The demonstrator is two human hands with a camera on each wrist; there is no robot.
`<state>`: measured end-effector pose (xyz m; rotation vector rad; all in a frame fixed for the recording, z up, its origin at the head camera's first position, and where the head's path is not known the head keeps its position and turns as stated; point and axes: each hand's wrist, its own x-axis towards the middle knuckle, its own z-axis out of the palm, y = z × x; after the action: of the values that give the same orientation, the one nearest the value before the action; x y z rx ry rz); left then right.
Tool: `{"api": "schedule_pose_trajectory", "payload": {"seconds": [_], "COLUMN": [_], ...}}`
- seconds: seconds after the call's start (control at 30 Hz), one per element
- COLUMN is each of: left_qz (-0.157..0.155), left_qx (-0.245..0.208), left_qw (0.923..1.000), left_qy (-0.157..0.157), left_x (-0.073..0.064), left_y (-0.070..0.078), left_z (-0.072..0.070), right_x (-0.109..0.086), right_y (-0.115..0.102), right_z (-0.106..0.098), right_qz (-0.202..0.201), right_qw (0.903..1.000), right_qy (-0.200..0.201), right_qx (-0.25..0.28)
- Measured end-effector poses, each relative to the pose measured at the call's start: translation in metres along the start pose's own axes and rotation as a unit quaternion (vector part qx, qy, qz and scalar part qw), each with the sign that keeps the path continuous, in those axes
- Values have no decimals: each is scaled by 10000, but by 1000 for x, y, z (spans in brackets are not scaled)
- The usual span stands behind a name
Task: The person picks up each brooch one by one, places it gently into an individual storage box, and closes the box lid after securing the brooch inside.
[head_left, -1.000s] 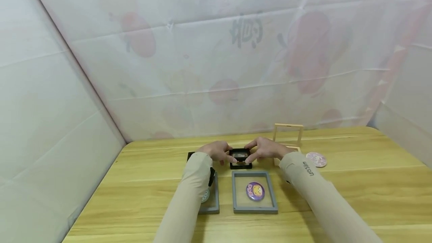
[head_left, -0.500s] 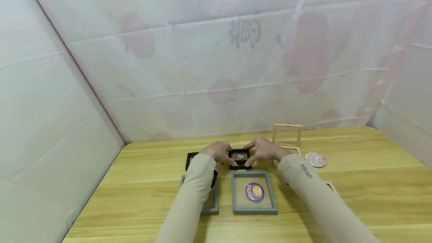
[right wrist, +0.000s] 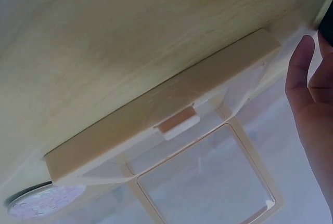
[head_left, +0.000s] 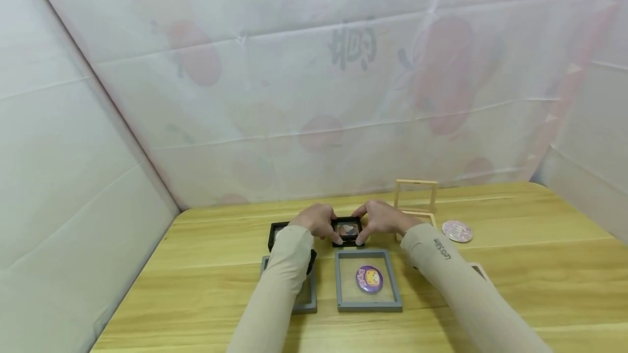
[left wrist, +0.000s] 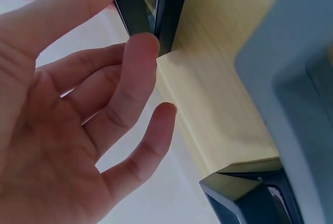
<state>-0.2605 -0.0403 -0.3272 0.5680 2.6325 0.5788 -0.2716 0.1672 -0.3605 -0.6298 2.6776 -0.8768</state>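
Note:
A small black display frame (head_left: 334, 233) lies on the far part of the table between my hands. A dark picture-like item shows behind its clear film. My left hand (head_left: 316, 219) grips its left side, thumb at the near corner; in the left wrist view, the thumb meets the black frame (left wrist: 174, 11) while the lower fingers are spread off it. On the other side, my right hand (head_left: 385, 218) pinches the frame between thumb and fingers. Only a dark edge of the frame (right wrist: 327, 26) shows in the right wrist view.
Nearer me sits a grey frame (head_left: 370, 306) with a purple round badge (head_left: 369, 279). Another grey frame (head_left: 306, 308) and a black frame (head_left: 273, 235) are partly behind my left arm. Rightward stand an open beige frame (right wrist: 161, 115), a pale round badge (head_left: 457, 231) and another beige-edged piece (head_left: 479, 270).
The black frame's upper part has come down onto its lower part, and the item inside shows more clearly. Both hands have stayed on it, thumbs slightly nearer me.

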Motion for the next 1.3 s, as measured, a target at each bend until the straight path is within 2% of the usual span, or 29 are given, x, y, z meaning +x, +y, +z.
{"api": "schedule_pose_trajectory", "payload": {"seconds": [0.37, 0.57, 0.87, 1.1, 1.3], "left_qz": [158, 109, 282, 330, 419], "left_qx": [210, 373, 1169, 1439, 1496], "left_qw": [9990, 9977, 9874, 9828, 9811], "left_qy": [368, 560, 1024, 1110, 1150], "left_x": [0, 0, 5, 4, 5], "left_y": [1, 1, -1, 3, 8], "left_z": [6, 11, 17, 18, 19], "right_x": [0, 0, 1, 1, -3], "right_y": [3, 2, -1, 3, 4], "right_z": [5, 9, 9, 12, 9], "right_qz": [-118, -272, -609, -628, -505], "right_qw": [9995, 9989, 9969, 9965, 9961], "right_qy": [232, 287, 373, 460, 451], "right_qx": [-188, -235, -344, -316, -562]}}
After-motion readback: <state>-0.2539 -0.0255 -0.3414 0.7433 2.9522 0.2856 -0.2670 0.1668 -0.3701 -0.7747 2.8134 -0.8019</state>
